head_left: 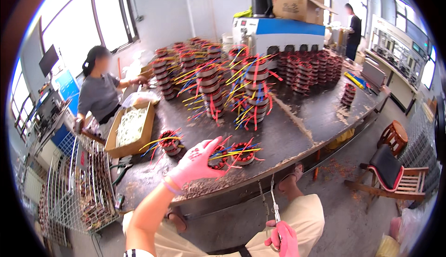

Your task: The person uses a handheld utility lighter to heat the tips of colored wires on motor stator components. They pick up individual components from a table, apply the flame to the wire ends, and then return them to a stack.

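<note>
My left hand (197,161), in a pink glove with dark marks on its back, has fingers and thumb curved around a small motor stator (217,158) with red windings and loose coloured leads. Part of that stator is behind the hand. Touching distance to its right sits a second stator (243,154), its yellow and blue wires crossing over both. Another single stator (170,143) stands left of my hand. Below the table edge, my pink-gloved right hand (284,239) grips a long, thin, scissor-like metal tool (276,207), its two arms apart and pointing up.
Tall stacks of wired stators (210,87) fill the middle of the dark table (297,141); red stacks (311,69) stand farther right. A cardboard box (132,127) of white pieces lies left, beside a seated person (98,89). A wooden chair (395,171) is at right.
</note>
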`<state>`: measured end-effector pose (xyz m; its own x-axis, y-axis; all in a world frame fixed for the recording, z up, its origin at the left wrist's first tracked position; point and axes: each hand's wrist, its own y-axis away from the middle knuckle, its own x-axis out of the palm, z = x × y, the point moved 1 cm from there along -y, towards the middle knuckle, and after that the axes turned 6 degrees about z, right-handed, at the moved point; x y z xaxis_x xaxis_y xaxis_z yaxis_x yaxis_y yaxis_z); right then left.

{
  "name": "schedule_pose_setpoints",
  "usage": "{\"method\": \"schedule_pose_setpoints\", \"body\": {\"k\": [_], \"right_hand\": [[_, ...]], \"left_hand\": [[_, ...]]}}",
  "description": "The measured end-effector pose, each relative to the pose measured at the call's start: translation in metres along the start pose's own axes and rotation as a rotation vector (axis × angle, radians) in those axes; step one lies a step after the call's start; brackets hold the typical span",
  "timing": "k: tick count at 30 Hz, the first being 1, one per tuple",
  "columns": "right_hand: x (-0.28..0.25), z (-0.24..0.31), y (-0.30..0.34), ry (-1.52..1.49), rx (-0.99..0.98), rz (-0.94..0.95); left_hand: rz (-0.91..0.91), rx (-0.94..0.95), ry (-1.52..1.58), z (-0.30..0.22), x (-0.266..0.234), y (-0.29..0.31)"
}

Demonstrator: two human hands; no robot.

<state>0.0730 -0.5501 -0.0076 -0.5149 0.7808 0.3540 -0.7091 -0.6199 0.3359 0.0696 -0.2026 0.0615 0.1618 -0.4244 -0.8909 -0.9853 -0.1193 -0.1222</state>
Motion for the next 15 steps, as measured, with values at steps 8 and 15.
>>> {"method": "schedule_pose_setpoints", "body": {"k": [8, 15], "right_hand": [[0.064, -0.038, -0.017, -0.012, 0.22, 0.333], [0.097, -0.048, -0.03, 0.105, 0.271, 0.389]], "left_hand": [[-0.031, -0.177, -0.087, 0.086, -0.01, 0.145], [-0.042, -0.14, -0.254, 0.104, 0.0, 0.161]]}}
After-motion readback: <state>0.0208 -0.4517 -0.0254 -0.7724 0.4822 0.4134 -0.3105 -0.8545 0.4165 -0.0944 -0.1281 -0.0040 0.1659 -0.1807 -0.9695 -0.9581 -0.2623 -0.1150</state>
